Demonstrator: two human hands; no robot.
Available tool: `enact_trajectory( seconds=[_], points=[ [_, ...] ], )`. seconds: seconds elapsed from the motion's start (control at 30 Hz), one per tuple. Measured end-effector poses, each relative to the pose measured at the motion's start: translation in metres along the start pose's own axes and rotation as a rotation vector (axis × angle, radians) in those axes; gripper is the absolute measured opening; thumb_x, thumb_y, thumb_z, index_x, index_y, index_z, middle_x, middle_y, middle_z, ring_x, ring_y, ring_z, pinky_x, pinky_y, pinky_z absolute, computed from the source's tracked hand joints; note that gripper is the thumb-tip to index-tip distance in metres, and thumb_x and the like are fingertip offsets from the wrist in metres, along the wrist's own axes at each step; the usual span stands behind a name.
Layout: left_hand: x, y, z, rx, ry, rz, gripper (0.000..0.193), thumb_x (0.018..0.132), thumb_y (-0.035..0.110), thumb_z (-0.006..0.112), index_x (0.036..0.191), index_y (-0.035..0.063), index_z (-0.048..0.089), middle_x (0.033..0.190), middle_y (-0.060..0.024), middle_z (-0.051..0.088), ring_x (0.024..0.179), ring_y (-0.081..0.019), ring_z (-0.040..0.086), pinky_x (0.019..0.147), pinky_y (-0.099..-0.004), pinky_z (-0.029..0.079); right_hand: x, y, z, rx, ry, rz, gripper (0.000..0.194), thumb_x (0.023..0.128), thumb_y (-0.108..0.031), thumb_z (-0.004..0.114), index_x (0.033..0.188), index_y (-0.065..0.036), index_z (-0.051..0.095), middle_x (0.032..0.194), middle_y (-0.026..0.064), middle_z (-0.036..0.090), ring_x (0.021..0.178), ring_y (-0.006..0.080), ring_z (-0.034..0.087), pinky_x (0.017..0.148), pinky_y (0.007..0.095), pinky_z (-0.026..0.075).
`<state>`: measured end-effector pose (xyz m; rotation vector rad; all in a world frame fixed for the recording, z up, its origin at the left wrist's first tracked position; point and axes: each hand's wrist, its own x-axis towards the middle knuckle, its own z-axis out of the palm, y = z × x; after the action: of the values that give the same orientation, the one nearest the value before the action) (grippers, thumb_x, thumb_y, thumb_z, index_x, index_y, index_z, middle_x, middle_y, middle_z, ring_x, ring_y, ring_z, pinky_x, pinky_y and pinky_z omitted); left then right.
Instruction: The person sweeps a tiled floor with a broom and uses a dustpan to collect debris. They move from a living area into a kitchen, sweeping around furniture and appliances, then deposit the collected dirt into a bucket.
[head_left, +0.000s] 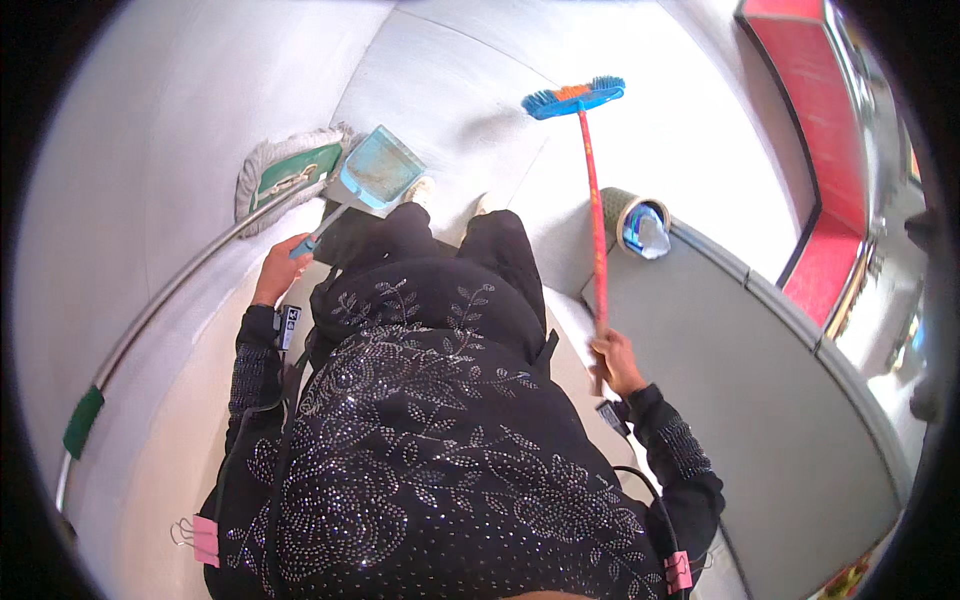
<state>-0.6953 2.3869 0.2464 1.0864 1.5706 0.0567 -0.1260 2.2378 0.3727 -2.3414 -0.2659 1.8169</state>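
Observation:
My left hand (281, 268) grips the handle end of a light blue dustpan (384, 166), whose pan sits ahead of my feet to the left, with some dirt inside. My right hand (616, 361) is closed around the lower shaft of a broom (594, 217) with a red handle. The broom's blue head, with blue and orange bristles, points away from me, bristles facing outward over the pale floor (465, 75). Whether the bristles touch the floor I cannot tell.
A flat mop (296, 176) with a green plate and long metal pole leans along the left wall. To the right, a waste bin (621, 206) with a plastic liner stands by a grey partition panel (720, 360). A red-sided unit (814, 97) is at the far right.

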Motion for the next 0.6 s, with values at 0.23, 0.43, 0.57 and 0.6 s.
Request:
enact_trajectory(
  seconds=[0.23, 0.43, 0.57, 0.6],
  points=[
    [-0.08, -0.007, 0.038, -0.167, 0.1, -0.181, 0.04, 0.079, 0.007, 0.061, 0.119, 0.0112, 0.059, 0.082, -0.0006, 0.06, 0.064, -0.009, 0.051, 0.059, -0.0248, 0.045, 0.088, -0.02, -0.142, -1.224, 0.274, -0.495, 0.043, 0.088, -0.02, 0.053, 0.128, -0.011, 0.039, 0.09, 0.0255, 0.059, 0.076, 0.0399, 0.059, 0.063, 0.0483, 0.045],
    [-0.151, -0.009, 0.092, -0.156, 0.285, -0.109, 0.04, 0.078, 0.009, 0.06, 0.118, 0.0078, 0.059, 0.078, 0.0003, 0.057, 0.065, -0.0085, 0.049, 0.058, -0.0248, 0.044, 0.247, -0.109, -0.091, -1.15, -0.189, -1.053, 0.053, 0.09, -0.01, 0.04, 0.14, -0.019, 0.024, 0.085, 0.0272, 0.059, 0.071, 0.0444, 0.058, 0.06, 0.0519, 0.041],
    [-0.178, -0.012, 0.132, -0.278, 0.359, -0.189, 0.039, 0.079, 0.009, 0.059, 0.118, 0.0067, 0.059, 0.074, 0.0012, 0.055, 0.06, -0.0082, 0.048, 0.056, -0.0239, 0.044, 0.315, -0.17, 0.052, -1.319, -0.199, -0.973, 0.042, 0.086, -0.017, 0.043, 0.128, -0.019, 0.041, 0.082, 0.0249, 0.061, 0.077, 0.0429, 0.059, 0.065, 0.052, 0.045],
    [-0.181, -0.013, 0.142, -0.351, 0.381, -0.241, 0.038, 0.079, 0.009, 0.059, 0.117, 0.0062, 0.059, 0.072, 0.0011, 0.054, 0.058, -0.0075, 0.048, 0.055, -0.0231, 0.044, 0.325, -0.18, 0.08, -1.296, -0.197, -1.015, 0.04, 0.086, -0.017, 0.042, 0.126, -0.02, 0.044, 0.083, 0.0237, 0.062, 0.08, 0.042, 0.06, 0.067, 0.0517, 0.047]
  ],
)
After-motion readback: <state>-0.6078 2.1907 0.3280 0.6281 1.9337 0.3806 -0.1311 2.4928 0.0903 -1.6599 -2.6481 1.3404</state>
